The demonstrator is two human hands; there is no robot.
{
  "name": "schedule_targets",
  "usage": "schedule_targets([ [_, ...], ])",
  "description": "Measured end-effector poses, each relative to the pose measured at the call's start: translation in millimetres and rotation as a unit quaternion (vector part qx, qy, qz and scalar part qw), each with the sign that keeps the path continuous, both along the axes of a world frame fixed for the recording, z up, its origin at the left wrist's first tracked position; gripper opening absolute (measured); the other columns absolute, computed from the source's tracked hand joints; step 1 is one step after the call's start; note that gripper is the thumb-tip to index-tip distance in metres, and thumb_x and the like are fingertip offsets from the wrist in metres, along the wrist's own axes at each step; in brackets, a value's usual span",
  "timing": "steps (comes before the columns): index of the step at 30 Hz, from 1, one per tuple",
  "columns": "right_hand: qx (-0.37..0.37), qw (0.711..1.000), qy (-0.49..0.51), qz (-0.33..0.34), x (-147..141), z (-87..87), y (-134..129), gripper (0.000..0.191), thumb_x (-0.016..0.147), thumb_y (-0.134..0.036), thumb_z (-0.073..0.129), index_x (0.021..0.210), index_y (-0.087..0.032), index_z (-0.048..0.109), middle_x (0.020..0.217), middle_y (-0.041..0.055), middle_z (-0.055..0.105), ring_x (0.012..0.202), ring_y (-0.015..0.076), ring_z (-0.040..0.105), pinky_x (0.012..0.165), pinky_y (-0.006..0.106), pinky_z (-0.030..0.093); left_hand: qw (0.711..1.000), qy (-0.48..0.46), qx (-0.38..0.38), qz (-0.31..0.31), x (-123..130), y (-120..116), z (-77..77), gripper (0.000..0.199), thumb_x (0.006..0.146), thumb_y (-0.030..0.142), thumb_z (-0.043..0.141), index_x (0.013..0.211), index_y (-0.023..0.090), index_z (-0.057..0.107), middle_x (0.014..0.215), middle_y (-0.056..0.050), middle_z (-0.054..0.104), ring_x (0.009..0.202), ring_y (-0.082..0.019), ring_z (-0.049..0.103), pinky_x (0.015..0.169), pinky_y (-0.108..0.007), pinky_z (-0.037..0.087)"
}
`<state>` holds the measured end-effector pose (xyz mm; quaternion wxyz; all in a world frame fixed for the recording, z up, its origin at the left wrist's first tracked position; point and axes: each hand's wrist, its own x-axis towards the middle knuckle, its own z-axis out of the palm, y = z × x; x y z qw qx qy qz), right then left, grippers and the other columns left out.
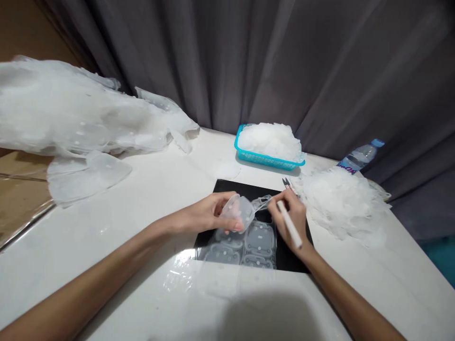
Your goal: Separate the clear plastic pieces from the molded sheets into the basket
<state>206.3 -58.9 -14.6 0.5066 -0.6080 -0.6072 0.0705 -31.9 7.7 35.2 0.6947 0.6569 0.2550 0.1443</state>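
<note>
My left hand (225, 213) pinches a translucent, rounded plastic piece (241, 212) with small dots on it, held above a black mat (227, 187). My right hand (289, 215) is closed round a white pen-shaped tool (289, 226); its tip is hidden by the fingers. A crumpled strip of clear film (262, 202) stretches between the plastic piece and my right fingertips. Below my hands, a clear sheet with several rounded, dotted shapes (260, 238) lies partly on the mat and partly on the white table (142, 279).
A turquoise basket (270, 160) heaped with translucent pieces stands at the back. More pieces form a pile (343, 201) on the right, before a water bottle (362, 156). Dark-tipped snips (286, 183) lie behind my right hand. Stacked clear sheets (81, 109) cover the left, near cardboard (21, 189).
</note>
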Motion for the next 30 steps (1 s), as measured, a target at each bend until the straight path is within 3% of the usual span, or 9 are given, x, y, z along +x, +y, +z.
schedule_targets([
  [1,-0.012,0.999,0.019,-0.046,10.1,-1.3,4.3,0.018,0.086,-0.024,0.060,0.069,-0.022,0.054,0.067,-0.0036,0.053,0.063,0.0146,0.048,0.063,0.028,0.039,0.999,0.026,0.002,-0.024,-3.4,0.7,4.2,0.031,0.081,0.035,0.083,0.082,0.019,0.057,0.076,0.001,0.066,0.070,-0.015,0.062,0.064,-0.027,0.050],
  [3,-0.048,0.995,0.052,-0.072,26.3,-3.2,9.6,0.018,0.085,-0.028,0.062,0.070,-0.021,0.056,0.067,-0.0036,0.055,0.063,0.0150,0.049,0.063,0.028,0.040,0.998,0.054,0.010,-0.043,-9.4,3.9,11.0,0.029,0.082,0.035,0.082,0.081,0.020,0.057,0.076,0.002,0.065,0.071,-0.015,0.063,0.065,-0.027,0.050],
  [10,-0.077,0.997,0.014,0.026,23.9,-8.4,3.3,0.021,0.092,-0.040,0.065,0.084,-0.020,0.067,0.077,0.0006,0.066,0.068,0.0171,0.059,0.069,0.030,0.047,0.998,0.052,0.040,-0.013,-16.4,16.0,7.3,0.030,0.081,0.037,0.084,0.086,0.020,0.060,0.080,0.000,0.069,0.074,-0.017,0.066,0.068,-0.028,0.049],
  [14,-0.056,0.998,-0.013,0.016,24.3,-12.8,5.1,0.025,0.095,-0.044,0.063,0.093,-0.020,0.069,0.089,0.0050,0.071,0.074,0.0198,0.063,0.075,0.035,0.050,0.996,0.067,0.058,-0.008,-17.7,17.6,2.2,0.032,0.081,0.040,0.084,0.086,0.020,0.060,0.079,0.000,0.070,0.073,-0.018,0.067,0.065,-0.027,0.047],
  [17,-0.049,0.998,-0.023,-0.008,33.3,-15.5,8.7,0.029,0.098,-0.046,0.058,0.095,-0.019,0.069,0.093,0.0076,0.072,0.081,0.0228,0.065,0.079,0.037,0.051,0.990,0.072,0.104,0.055,-14.3,28.4,-3.8,0.035,0.082,0.045,0.082,0.089,0.019,0.059,0.081,-0.002,0.070,0.077,-0.020,0.068,0.070,-0.029,0.049],
  [20,-0.042,0.999,-0.027,-0.020,42.4,-18.0,11.0,0.034,0.101,-0.049,0.054,0.099,-0.018,0.068,0.097,0.0106,0.072,0.086,0.0250,0.067,0.079,0.039,0.053,0.966,0.049,0.171,0.186,-7.5,52.5,-18.4,0.036,0.089,0.050,0.072,0.097,0.017,0.062,0.101,-0.009,0.072,0.096,-0.025,0.070,0.087,-0.037,0.054],
  [24,-0.042,0.997,-0.069,0.010,48.8,-20.8,10.6,0.036,0.100,-0.052,0.055,0.101,-0.018,0.066,0.102,0.0128,0.071,0.091,0.0278,0.067,0.084,0.043,0.054,0.902,0.143,0.268,0.308,-7.9,78.0,-41.0,0.050,0.087,0.047,0.069,0.122,0.013,0.059,0.127,-0.018,0.061,0.117,-0.035,0.061,0.103,-0.050,0.048],
  [27,-0.070,0.983,-0.154,0.069,50.6,-20.5,7.7,0.033,0.101,-0.051,0.057,0.103,-0.019,0.063,0.099,0.0108,0.068,0.089,0.0271,0.067,0.084,0.043,0.054,0.870,0.191,0.321,0.322,-18.2,70.5,-45.7,0.060,0.087,0.049,0.069,0.132,0.012,0.055,0.130,-0.019,0.054,0.127,-0.039,0.051,0.108,-0.053,0.045],
  [30,-0.095,0.965,-0.212,0.123,48.8,-17.6,3.6,0.019,0.106,-0.036,0.052,0.100,-0.021,0.061,0.096,0.0075,0.066,0.090,0.0243,0.067,0.084,0.038,0.053,0.871,0.199,0.390,0.224,-25.2,46.3,-36.5,0.060,0.093,0.059,0.065,0.137,0.020,0.054,0.132,-0.013,0.054,0.129,-0.036,0.050,0.110,-0.051,0.044],
])
